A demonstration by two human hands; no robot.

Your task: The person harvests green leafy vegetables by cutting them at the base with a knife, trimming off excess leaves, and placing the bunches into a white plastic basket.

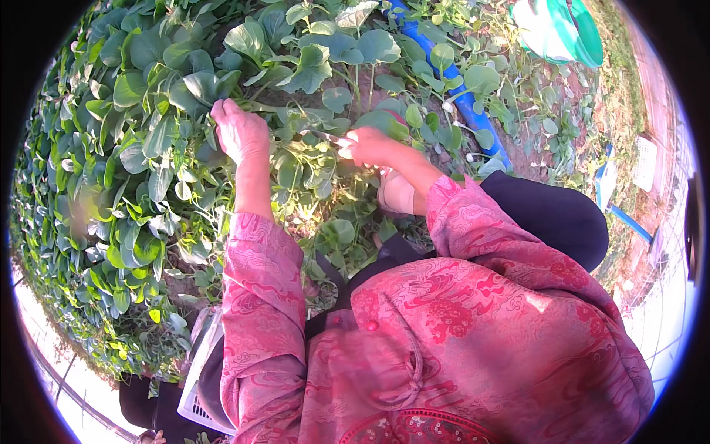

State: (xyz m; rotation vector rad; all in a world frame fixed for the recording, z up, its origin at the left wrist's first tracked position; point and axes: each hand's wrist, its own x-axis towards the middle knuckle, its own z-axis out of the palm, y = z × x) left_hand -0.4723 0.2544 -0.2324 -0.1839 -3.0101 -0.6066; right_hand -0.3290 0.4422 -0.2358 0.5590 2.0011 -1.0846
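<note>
My left hand (241, 132) grips the leaves of a leafy green plant (201, 89) at the edge of a dense bed. Its fingertips are partly hidden among the leaves. To the right of it, my right hand (369, 147) is closed around a small knife (320, 135); the handle is mostly covered by the fingers. The blade points left, towards my left hand, over low stems and leaves. Several broad-leaved plants (308, 69) stand just beyond the two hands.
A blue hose (468, 102) runs along the soil to the right. Farther off is a green plastic container (589, 39). A white slatted plastic crate (194, 383) is by my left elbow. A blue-handled object (631, 223) and a white perforated basket (644, 164) lie at the right.
</note>
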